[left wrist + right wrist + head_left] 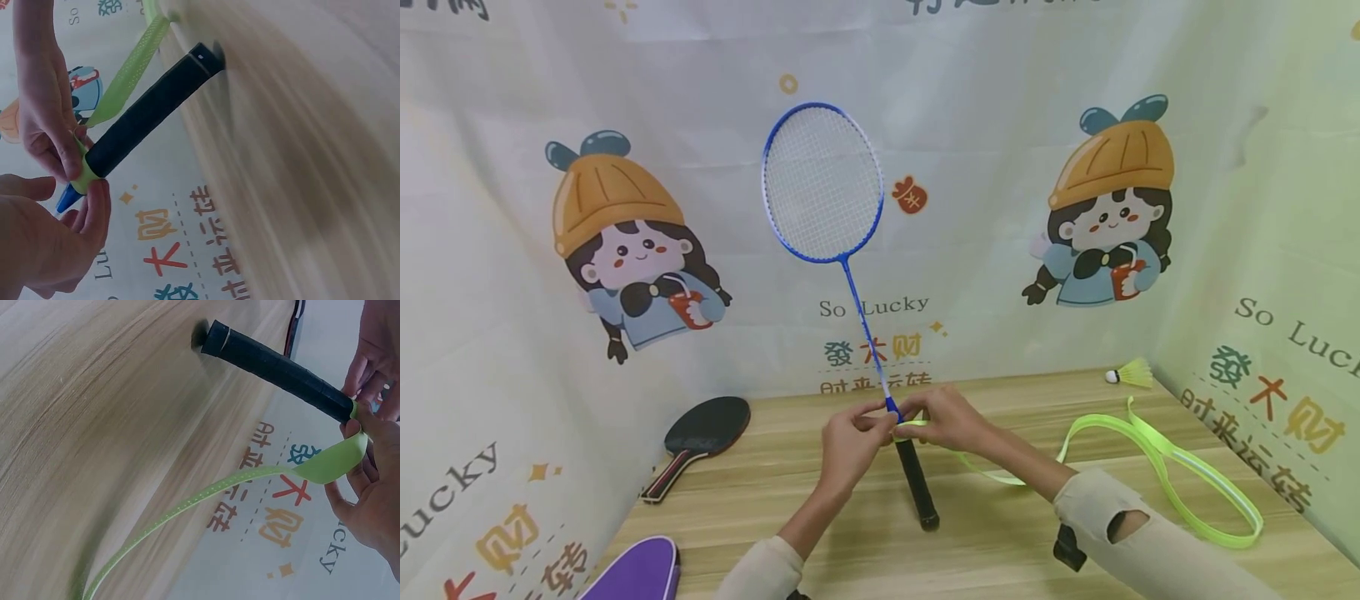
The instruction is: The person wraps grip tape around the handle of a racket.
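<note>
A blue and white badminton racket stands tilted, its strung head up and its black handle pointing down at the table. My left hand pinches it at the blue cone above the handle, fingertips over the tape wound there. Thumb and fingers of my right hand grip the yellow-green grip tape right beside the cone. In the left wrist view a band of the tape circles the handle's upper end. From my right hand the perforated strip trails off to the table, where it lies in a wide loop.
A black table tennis paddle lies at the left of the wooden table. Part of a purple case shows at the front left. A yellow shuttlecock lies at the back right. Printed cloth hangs behind and on both sides.
</note>
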A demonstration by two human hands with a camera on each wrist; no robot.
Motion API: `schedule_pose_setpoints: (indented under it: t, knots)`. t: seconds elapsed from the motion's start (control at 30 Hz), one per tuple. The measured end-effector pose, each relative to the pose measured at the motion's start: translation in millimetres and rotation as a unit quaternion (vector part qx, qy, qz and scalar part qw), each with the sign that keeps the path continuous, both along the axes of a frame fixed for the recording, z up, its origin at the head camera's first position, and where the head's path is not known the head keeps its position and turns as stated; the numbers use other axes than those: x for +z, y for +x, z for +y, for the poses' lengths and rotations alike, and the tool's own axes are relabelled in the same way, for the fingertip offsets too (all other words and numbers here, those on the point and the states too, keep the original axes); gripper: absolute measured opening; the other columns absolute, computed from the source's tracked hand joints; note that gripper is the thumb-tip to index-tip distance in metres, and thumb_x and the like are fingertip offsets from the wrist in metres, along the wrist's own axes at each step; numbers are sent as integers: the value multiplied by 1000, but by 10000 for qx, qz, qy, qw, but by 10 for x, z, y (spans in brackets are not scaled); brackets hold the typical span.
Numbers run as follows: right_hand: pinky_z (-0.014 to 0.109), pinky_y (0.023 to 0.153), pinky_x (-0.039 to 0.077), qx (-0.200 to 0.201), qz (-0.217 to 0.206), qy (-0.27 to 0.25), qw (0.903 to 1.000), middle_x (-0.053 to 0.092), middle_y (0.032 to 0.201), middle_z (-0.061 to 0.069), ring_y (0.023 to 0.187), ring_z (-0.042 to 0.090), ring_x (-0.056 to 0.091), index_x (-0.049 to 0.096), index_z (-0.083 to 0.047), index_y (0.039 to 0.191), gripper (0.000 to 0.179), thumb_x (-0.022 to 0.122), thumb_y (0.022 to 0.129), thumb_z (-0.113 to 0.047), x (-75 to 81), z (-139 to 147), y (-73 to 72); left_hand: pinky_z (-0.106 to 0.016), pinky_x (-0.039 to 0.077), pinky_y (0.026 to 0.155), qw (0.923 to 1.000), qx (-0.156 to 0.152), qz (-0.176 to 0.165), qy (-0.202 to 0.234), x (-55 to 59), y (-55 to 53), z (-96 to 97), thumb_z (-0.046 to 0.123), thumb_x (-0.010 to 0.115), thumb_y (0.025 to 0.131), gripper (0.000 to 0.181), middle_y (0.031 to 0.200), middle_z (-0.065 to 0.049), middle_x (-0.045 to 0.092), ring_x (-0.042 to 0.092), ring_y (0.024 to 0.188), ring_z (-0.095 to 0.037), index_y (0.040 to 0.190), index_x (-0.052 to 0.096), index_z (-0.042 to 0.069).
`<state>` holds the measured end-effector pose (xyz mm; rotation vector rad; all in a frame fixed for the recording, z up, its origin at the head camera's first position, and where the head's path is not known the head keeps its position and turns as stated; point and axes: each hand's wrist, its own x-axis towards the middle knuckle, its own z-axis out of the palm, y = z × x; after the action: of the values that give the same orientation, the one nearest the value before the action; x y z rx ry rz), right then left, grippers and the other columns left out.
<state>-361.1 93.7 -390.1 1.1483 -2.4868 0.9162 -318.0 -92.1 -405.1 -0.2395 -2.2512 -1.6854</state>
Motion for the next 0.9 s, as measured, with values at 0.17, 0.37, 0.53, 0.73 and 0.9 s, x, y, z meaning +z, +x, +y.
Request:
schedule_pose_setpoints:
  t: [0.17,0.37,0.53,0.73,0.9]
  knots:
    - [18,53,45,-97,218,-10,9997,80,89,-2,56,0,58,80,-11,101,19,85,88,-24,7,-28,15,-26,57,55,9972,53,277,-692,83,-62,26,25,83,91,26,77,-9,77,75,65,-18,106,76,6]
    - [21,59,53,221,-53,-4,9997,80,93,0,64,5,66,79,-8,106,22,84,89,-21,22,-31,21,-28,57,53,9960,-164,208,-850,129,-67,-13,13,82,91,18,79,-13,77,75,65,-22,101,70,3]
    - [26,76,59,467,-331,159,9982,79,105,4,88,13,75,79,-6,112,22,80,92,-17,85,52,-10,-29,59,57,9959,-492,76,-759,173,-57,-93,7,78,93,15,82,-17,77,76,70,-30,101,68,0]
    - [22,73,57,455,-235,229,9984,80,97,-1,88,8,73,82,-9,102,15,81,92,-19,113,80,-32,-33,63,66,9945,-992,-45,-328,160,-36,-201,-1,75,93,15,88,-21,76,77,80,-31,103,65,-5]
    - [21,72,55,652,-119,197,9976,80,96,-1,87,6,72,83,-9,101,12,80,92,-16,64,32,-39,-43,64,75,9905,-1354,-135,-212,140,-25,-250,-3,72,95,17,100,-23,75,77,92,-32,110,64,-3]
